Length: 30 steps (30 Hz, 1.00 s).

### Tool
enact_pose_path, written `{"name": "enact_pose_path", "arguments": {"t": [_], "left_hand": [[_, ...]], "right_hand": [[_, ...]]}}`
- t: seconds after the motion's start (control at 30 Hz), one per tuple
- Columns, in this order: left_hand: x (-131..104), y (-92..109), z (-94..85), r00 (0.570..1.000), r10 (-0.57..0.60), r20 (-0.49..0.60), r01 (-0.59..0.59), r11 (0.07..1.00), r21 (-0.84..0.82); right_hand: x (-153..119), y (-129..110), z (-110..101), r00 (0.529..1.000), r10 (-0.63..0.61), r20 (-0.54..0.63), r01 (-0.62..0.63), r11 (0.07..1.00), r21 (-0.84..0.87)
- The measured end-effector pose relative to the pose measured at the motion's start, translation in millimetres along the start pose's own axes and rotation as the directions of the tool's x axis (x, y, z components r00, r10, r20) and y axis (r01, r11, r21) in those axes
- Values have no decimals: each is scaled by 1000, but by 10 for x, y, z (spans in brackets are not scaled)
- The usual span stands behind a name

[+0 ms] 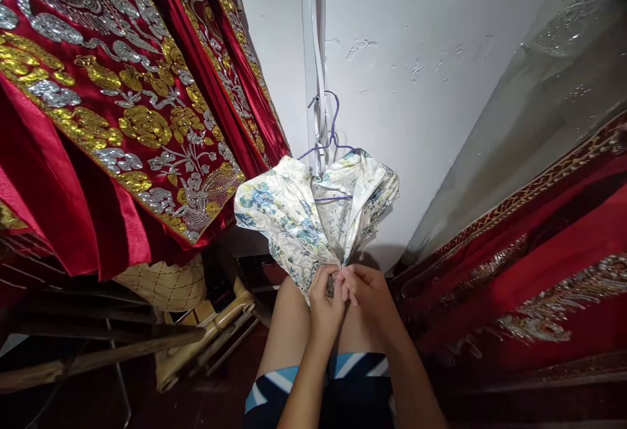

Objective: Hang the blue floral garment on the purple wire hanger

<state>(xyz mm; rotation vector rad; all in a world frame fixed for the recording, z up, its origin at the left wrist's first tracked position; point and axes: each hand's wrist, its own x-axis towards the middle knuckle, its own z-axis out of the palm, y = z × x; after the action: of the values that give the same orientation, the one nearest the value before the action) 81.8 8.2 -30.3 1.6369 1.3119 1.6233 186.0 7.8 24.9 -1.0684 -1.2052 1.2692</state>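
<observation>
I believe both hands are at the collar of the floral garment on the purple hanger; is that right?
Not the collar: the head view shows the left hand and right hand at the bottom of the front opening of the floral garment. The purple hanger is right.

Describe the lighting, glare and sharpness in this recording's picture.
In the head view, the white wall is bright, while the bamboo furniture sits in dimness; in the head view, glints dot the clear plastic and sequined red cloth; in the head view, shadow darkens the wall beside the floral garment, and the left hand and right hand look reasonably sharp.
</observation>
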Motion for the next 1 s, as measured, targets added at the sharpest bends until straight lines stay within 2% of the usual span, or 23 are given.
{"name": "enact_pose_path", "arguments": {"t": [0.07, 0.17, 0.27, 0.37, 0.47, 0.5, 0.57, 0.63, 0.7, 0.8, 0.83, 0.9, 0.97, 1.0], "left_hand": [[15, -9, -2, 999, 18, 49, -18, 1000, 12], [-10, -109, -1, 997, 25, 76, -27, 999, 33], [-25, -275, -25, 994, 42, 106, -49, 997, 65], [79, -341, -121, 984, 57, 169, -71, 994, 78], [382, -127, -281, 977, 81, 199, -93, 995, 47], [526, 9, -337, 979, 100, 177, -104, 995, 10], [851, 333, -430, 977, 205, 59, -204, 979, -33], [1173, 656, -478, 937, 349, -12, -348, 937, 31], [1427, 917, -471, 880, 470, 65, -474, 871, 128], [1620, 1160, -419, 802, 588, 104, -595, 772, 224], [1649, 1202, -421, 787, 614, 65, -608, 754, 249], [1702, 1208, -498, 778, 619, -103, -574, 768, 283], [1782, 1079, -692, 768, 537, -349, -477, 843, 247], [1833, 958, -822, 765, 454, -456, -418, 889, 185]], "right_hand": [[135, -216, -9, 999, -8, -53, 9, 1000, 14], [480, -665, 32, 991, -80, -106, 84, 996, 33], [829, -1094, 118, 967, -237, -98, 246, 964, 97], [973, -1288, 196, 950, -302, -76, 309, 946, 96], [902, -1231, 224, 948, -319, -19, 320, 945, 73], [857, -1191, 223, 947, -320, -14, 320, 945, 68], [774, -1131, 210, 949, -314, -17, 314, 948, 54], [730, -1114, 193, 945, -326, -16, 327, 944, 42], [741, -1115, 177, 932, -363, -12, 363, 931, 34], [845, -1025, 155, 916, -396, -61, 397, 918, -1], [887, -952, 147, 918, -389, -79, 388, 921, -27], [941, -754, 129, 934, -345, -92, 338, 937, -82], [923, -531, 109, 960, -269, -77, 261, 960, -98], [880, -430, 99, 971, -230, -69, 223, 971, -90]]}}
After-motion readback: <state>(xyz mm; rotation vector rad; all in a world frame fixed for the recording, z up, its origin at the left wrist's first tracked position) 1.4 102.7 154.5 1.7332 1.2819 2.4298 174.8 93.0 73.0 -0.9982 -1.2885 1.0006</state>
